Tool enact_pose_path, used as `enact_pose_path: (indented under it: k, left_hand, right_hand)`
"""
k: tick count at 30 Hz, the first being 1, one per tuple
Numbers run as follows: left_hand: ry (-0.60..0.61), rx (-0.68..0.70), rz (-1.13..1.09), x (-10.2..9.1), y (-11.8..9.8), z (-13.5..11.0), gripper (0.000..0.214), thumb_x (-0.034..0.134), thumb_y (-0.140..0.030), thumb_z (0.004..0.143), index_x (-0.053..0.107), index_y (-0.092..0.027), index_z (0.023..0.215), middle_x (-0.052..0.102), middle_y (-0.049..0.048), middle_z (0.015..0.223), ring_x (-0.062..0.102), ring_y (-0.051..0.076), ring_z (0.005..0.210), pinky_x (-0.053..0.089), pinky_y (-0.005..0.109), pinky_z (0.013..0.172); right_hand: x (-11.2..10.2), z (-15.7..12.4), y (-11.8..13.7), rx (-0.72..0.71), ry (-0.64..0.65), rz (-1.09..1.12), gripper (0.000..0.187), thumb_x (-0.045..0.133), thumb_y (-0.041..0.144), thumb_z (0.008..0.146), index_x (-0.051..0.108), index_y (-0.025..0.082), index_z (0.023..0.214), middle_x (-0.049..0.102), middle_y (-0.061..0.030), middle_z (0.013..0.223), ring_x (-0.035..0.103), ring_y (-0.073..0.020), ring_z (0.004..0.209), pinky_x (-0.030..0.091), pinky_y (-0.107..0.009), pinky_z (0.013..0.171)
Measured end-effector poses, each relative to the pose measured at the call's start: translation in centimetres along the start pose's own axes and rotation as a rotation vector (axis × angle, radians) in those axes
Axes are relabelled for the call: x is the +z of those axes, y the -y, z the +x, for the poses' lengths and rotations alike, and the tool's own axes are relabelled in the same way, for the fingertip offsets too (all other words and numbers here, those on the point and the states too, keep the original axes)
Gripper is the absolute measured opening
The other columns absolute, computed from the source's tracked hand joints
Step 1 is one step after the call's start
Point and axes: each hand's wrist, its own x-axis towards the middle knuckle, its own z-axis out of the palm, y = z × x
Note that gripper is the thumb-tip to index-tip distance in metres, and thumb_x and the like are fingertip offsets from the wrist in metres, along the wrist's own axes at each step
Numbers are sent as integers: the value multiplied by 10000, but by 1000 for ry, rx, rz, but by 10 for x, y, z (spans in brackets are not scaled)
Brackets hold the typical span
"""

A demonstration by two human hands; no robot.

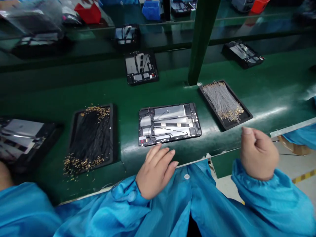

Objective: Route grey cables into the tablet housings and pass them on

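My left hand (pixel 155 172) lies open on the green belt, its fingertips at the near edge of an opened tablet housing (pixel 169 124) with foil panels and thin black wires. My right hand (pixel 258 154) is curled closed in the air, with nothing visible in it, near the corner of a black tray of grey cables with gold ends (pixel 223 102). To the left lies a black tray of black cables with gold ends (pixel 91 140). Beyond it, at the left edge, is another opened tablet housing (pixel 22 138).
Further opened tablet housings (pixel 141 67) lie along the green conveyor belt (pixel 168 89), which a green post (pixel 202 39) rises beside. A blue bin (pixel 151 10) and a red bin (pixel 87 12) stand on the far side. A blue sleeve (pixel 300 136) shows at the right edge.
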Motion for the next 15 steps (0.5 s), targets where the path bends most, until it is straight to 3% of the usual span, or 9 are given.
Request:
enact_pose_path:
  k: [2,4,6,8,10,12,15]
  left_hand:
    - [-110,91,8,2,-9,5,291,508,-241,788,507,-199,1076,564,93,1022,399,271,1163,410,447,910]
    - [-182,148,42,6,-13,10,311,550,-200,761,498,-192,1068,539,105,1054,330,301,1212,401,477,905]
    - [-179,176,69,11,-14,14,286,553,-172,755,514,-194,1038,546,101,1044,324,305,1211,393,491,902]
    - [-141,180,56,16,-11,17,238,526,-143,764,538,-194,997,582,81,969,402,273,1146,406,461,892]
    - [-112,167,5,21,-7,18,210,500,-119,773,553,-189,963,609,57,869,494,223,1019,434,400,864]
    - [-127,142,-22,26,-3,20,183,499,-121,776,559,-185,937,613,36,783,536,186,898,455,350,823]
    - [-198,97,56,40,3,28,124,504,-148,782,573,-176,881,603,31,716,543,180,821,466,333,778]
  right_hand:
    - [5,-15,16,-98,176,275,314,430,440,809,621,191,811,630,-54,802,569,-200,799,420,-291,714]
    - [16,-26,28,-131,554,523,257,477,403,790,628,195,781,632,-24,770,574,-172,758,436,-280,708]
    - [28,-34,38,-80,968,677,232,488,377,783,624,191,750,606,8,675,554,-129,630,444,-247,624]
    - [39,-39,44,40,1246,741,239,473,371,785,610,185,725,560,30,592,491,-90,495,411,-217,500]
    - [48,-42,48,195,1361,761,232,476,371,771,598,181,719,527,42,556,426,-67,410,343,-198,400]
    - [55,-42,51,320,1367,792,203,507,356,740,595,176,711,519,43,545,405,-58,382,305,-189,364]
    - [69,-36,55,473,1188,877,193,542,353,702,591,168,719,493,53,496,396,-55,354,295,-184,347]
